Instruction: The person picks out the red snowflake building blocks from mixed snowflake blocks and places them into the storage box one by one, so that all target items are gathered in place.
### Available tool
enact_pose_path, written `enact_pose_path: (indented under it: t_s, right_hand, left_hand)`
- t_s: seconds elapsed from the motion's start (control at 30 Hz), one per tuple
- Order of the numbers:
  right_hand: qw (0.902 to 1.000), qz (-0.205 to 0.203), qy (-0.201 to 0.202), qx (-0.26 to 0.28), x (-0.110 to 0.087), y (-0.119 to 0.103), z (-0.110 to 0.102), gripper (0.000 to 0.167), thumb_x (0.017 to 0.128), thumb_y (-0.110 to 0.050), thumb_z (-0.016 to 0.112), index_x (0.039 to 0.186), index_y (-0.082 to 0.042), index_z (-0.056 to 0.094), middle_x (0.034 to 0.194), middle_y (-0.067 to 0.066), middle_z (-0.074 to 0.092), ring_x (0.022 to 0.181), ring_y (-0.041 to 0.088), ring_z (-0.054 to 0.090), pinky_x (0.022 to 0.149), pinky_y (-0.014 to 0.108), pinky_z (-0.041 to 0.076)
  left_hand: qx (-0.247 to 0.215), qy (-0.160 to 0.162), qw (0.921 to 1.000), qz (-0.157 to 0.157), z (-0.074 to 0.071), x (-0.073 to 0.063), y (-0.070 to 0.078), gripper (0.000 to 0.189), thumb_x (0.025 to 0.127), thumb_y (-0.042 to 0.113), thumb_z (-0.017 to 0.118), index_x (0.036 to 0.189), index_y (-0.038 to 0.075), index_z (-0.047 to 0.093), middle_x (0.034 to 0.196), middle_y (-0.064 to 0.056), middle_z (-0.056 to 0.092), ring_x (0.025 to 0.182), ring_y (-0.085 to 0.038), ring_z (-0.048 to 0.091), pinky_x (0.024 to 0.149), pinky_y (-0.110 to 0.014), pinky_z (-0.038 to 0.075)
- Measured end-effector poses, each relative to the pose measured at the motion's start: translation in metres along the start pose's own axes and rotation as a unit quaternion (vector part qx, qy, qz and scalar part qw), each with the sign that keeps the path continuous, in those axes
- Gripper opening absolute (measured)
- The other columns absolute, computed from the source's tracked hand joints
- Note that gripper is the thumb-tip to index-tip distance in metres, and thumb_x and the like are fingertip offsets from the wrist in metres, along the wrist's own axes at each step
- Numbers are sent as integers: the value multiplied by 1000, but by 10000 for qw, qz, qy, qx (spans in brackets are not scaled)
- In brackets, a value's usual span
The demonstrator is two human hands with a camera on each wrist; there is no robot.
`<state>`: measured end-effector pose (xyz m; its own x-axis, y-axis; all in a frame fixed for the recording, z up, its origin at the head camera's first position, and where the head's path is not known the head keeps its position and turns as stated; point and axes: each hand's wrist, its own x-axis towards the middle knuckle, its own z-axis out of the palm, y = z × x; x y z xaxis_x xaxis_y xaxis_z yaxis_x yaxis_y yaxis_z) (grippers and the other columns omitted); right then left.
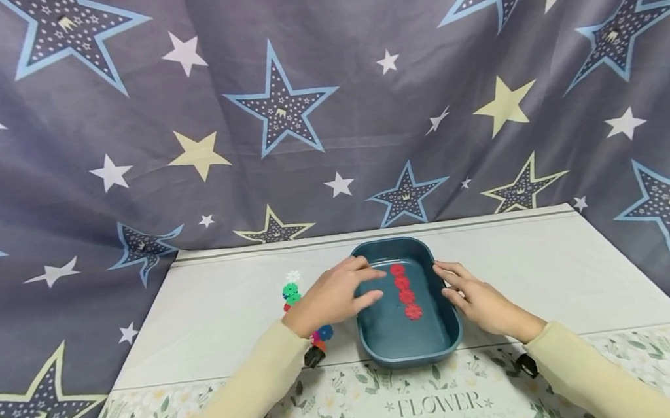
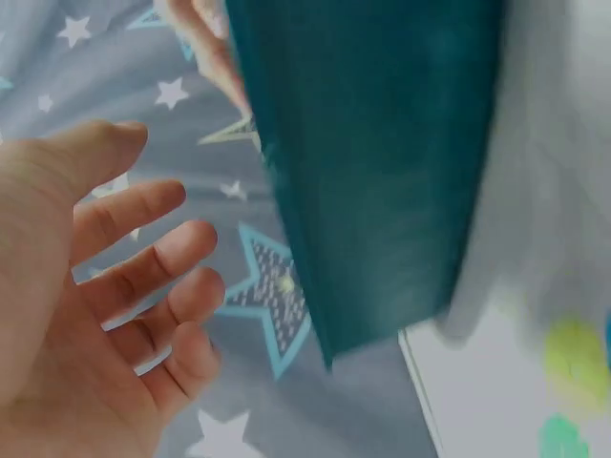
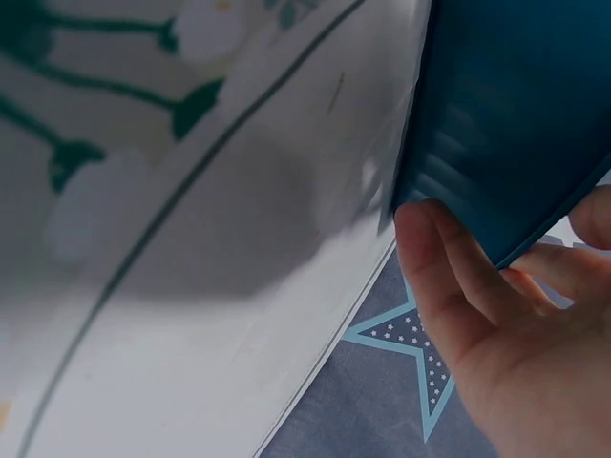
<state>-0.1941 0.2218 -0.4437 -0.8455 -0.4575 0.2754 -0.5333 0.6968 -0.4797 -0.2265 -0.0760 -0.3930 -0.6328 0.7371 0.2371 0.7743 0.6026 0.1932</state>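
Note:
A dark teal rectangular tub [image 1: 381, 343] stands in the middle of the table, with red flower-shaped pieces [image 1: 407, 297] in a row on its floor. Above the tub's left rim is my left hand [image 1: 332, 296]. In the left wrist view, that hand [image 2: 115, 277] has loosely bent fingers, the palm bare, apart from the tub wall [image 2: 372, 191]. My right hand [image 1: 484, 302] is at the tub's right side. The right wrist view shows its fingertips [image 3: 420, 229] against the outer wall [image 3: 496, 143], fingers nearly straight.
Left of the tub lie small flower pieces, among them white [image 1: 293, 276], green [image 1: 291, 290] and blue [image 1: 325, 332], partly hidden by my left forearm. A floral mat [image 1: 439, 404] covers the table's near edge. Behind the table hangs a star-patterned curtain [image 1: 364, 134].

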Motion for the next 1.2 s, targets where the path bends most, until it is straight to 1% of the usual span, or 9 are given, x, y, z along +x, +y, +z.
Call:
enact_pose_path:
  t_s: [0.1, 0.23, 0.37, 0.47, 0.7, 0.83, 0.93, 1.07, 1.2]
  right_hand:
    - [10000, -15, -10, 60, 0, 0, -1, 49, 98, -11, 51, 143, 2, 36, 146, 14, 33, 92, 15, 63, 69, 29, 48]
    - [9999, -74, -46, 108, 1, 0, -1, 49, 98, -11, 51, 143, 3, 36, 146, 14, 33, 103, 21, 61, 72, 30, 50]
    - [9998, -58, -108, 173, 2, 1, -3, 49, 98, -12, 52, 143, 2, 36, 146, 14, 33, 103, 23, 61, 74, 32, 51]
    - [9995, -20, -192, 235, 3, 2, -5, 50, 98, -13, 52, 143, 2, 36, 146, 14, 33, 104, 24, 60, 74, 32, 51]
    - [9983, 146, -373, 419, 5, 7, -10, 51, 98, -19, 54, 143, -2, 37, 143, 13, 34, 107, 29, 58, 71, 32, 51]
    - [9967, 340, -461, 569, 5, 9, -14, 49, 98, -20, 52, 143, -6, 37, 138, 12, 37, 108, 30, 57, 69, 32, 50]
    - [9954, 421, -579, 643, 5, 10, -16, 48, 99, -18, 51, 143, -7, 36, 136, 12, 40, 108, 29, 57, 70, 34, 49]
    - [9936, 473, -710, 738, 6, 10, -16, 49, 99, -19, 51, 144, -7, 35, 132, 16, 42, 107, 29, 57, 72, 35, 49]
    - [9927, 488, -743, 811, 7, 10, -15, 50, 99, -19, 51, 144, -7, 35, 131, 18, 43, 106, 30, 57, 71, 34, 50]
  left_hand:
    - [-67, 136, 9997, -168, -8, -14, -9, 35, 92, 38, 60, 123, 21, 64, 99, 8, 52, 82, -6, 45, 68, -24, 42]
    - [-32, 283, 9988, -391, -14, -37, -26, 31, 90, 35, 64, 117, 19, 67, 98, 9, 54, 85, -6, 48, 71, -25, 44]
    - [26, 187, 9979, -622, -17, -61, -44, 30, 88, 32, 67, 114, 17, 68, 97, 8, 54, 80, -8, 49, 69, -26, 45]
    - [-91, 70, 9966, -820, -17, -78, -57, 30, 88, 29, 68, 114, 14, 68, 98, 4, 56, 78, -10, 49, 68, -27, 45]
    - [-476, -167, 9911, -1235, -10, -113, -81, 30, 90, 29, 65, 113, 9, 67, 99, -3, 59, 85, -19, 56, 76, -37, 46]
    - [-537, -233, 9872, -1486, -7, -125, -87, 29, 89, 28, 66, 114, 11, 66, 97, -1, 58, 81, -18, 54, 72, -35, 45]
    - [-511, -235, 9858, -1581, -6, -130, -90, 31, 87, 28, 68, 114, 12, 65, 96, -1, 57, 81, -18, 53, 71, -35, 44]
    - [-557, -289, 9854, -1582, -2, -133, -95, 35, 84, 29, 72, 114, 13, 65, 95, 0, 56, 84, -19, 52, 73, -37, 44]
    - [-640, -537, 9834, -1613, 4, -134, -98, 39, 81, 30, 75, 115, 12, 65, 96, 2, 55, 85, -17, 51, 74, -35, 44]
